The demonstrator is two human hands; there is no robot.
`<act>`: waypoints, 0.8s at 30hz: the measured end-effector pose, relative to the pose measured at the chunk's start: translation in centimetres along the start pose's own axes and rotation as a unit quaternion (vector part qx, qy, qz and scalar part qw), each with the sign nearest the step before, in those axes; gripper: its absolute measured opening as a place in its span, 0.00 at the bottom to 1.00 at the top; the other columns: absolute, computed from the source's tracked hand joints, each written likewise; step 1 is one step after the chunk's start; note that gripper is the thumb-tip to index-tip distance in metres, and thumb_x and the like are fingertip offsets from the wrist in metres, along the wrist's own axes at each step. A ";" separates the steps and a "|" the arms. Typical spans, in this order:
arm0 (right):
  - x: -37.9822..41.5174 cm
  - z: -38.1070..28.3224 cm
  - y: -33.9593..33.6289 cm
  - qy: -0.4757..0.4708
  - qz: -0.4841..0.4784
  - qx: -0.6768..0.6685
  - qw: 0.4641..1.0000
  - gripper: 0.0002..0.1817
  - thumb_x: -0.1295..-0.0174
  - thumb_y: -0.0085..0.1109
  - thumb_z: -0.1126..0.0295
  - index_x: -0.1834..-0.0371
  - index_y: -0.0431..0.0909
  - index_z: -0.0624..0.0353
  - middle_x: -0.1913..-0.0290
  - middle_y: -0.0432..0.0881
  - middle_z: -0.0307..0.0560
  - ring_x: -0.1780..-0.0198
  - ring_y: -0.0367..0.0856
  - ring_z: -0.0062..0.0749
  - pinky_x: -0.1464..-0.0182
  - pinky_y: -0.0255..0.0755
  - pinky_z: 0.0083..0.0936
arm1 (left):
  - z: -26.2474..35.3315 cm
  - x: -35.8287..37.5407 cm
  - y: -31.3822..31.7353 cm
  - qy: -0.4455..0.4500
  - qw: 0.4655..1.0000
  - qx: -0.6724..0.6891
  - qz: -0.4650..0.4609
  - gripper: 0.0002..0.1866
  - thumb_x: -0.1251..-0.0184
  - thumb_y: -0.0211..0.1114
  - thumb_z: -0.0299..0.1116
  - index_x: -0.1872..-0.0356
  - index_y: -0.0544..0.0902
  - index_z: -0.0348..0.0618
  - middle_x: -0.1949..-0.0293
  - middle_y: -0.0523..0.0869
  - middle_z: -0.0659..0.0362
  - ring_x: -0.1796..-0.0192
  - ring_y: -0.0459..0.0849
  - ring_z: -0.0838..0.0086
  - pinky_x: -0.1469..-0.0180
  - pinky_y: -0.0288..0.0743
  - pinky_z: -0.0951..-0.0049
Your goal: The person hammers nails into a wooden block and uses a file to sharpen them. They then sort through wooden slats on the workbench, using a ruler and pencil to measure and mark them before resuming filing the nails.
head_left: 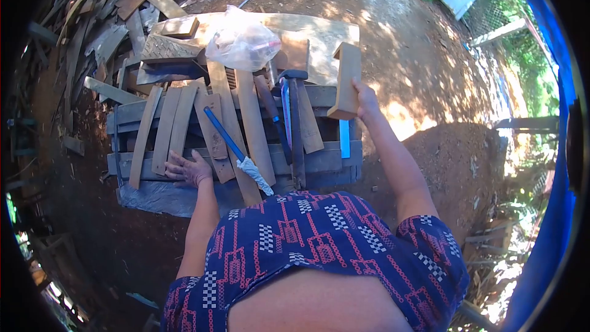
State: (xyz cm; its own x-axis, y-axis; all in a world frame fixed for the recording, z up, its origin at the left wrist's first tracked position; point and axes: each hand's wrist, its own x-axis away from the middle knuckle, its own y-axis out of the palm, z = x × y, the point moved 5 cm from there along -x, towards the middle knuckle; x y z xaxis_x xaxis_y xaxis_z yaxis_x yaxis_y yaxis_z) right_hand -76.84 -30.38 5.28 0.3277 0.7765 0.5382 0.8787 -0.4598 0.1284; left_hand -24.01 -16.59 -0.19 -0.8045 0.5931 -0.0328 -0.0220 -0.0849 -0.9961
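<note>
My right hand (367,99) grips the side of a light-brown wooden block (347,83) with a notched, U-like shape, holding it on end at the bench's right edge. My left hand (189,169) rests with fingers spread at the lower end of a wooden strip (167,129), holding nothing. Several more strips lie across the slatted bench (135,165). A blue rod (222,132) with a wrapped pale end lies to the right of my left hand. A hammer (294,75) with a long dark handle lies mid-bench, next to another dark-handled tool (269,101).
A clear plastic bag (243,43) sits on boards at the bench's far side, beside thick wooden blocks (169,49). Scrap wood (110,37) is heaped at the far left. Sunlit dirt ground (418,74) lies to the right, with a blue tarp (553,209) beyond.
</note>
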 end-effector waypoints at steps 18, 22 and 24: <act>-16.7 -0.8 3.4 -0.169 0.107 0.435 0.878 0.31 0.43 0.65 0.58 0.42 0.74 0.72 0.47 0.80 0.68 0.43 0.78 0.58 0.41 0.71 0.39 | -0.5 0.2 0.2 0.058 0.994 0.040 0.087 0.45 0.37 0.62 0.55 0.23 0.50 0.58 0.26 0.49 0.38 0.26 0.46 0.37 0.30 0.47 0.35; -3.5 -4.1 7.1 -0.442 0.097 0.489 0.746 0.33 0.44 0.67 0.58 0.39 0.72 0.67 0.62 0.81 0.56 0.58 0.81 0.46 0.51 0.74 0.38 | -0.5 0.2 0.3 0.047 0.996 0.041 0.070 0.45 0.36 0.62 0.55 0.23 0.49 0.58 0.26 0.47 0.38 0.25 0.45 0.37 0.29 0.45 0.35; 2.7 -1.7 8.9 -0.315 -0.051 0.412 0.853 0.34 0.45 0.68 0.56 0.39 0.71 0.66 0.72 0.78 0.47 0.68 0.79 0.39 0.60 0.74 0.33 | -0.6 0.3 0.4 0.045 0.996 0.041 0.068 0.45 0.36 0.61 0.55 0.23 0.49 0.58 0.25 0.47 0.38 0.25 0.45 0.37 0.29 0.45 0.35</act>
State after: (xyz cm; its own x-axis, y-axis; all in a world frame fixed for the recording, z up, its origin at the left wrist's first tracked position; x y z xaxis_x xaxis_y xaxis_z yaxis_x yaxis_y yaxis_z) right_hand -68.77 -33.06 9.34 0.1278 0.9914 -0.0291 0.7742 -0.1181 -0.6218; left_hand -23.92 -16.00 -0.67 -0.7476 0.6399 -0.1781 0.0328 -0.2323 -0.9721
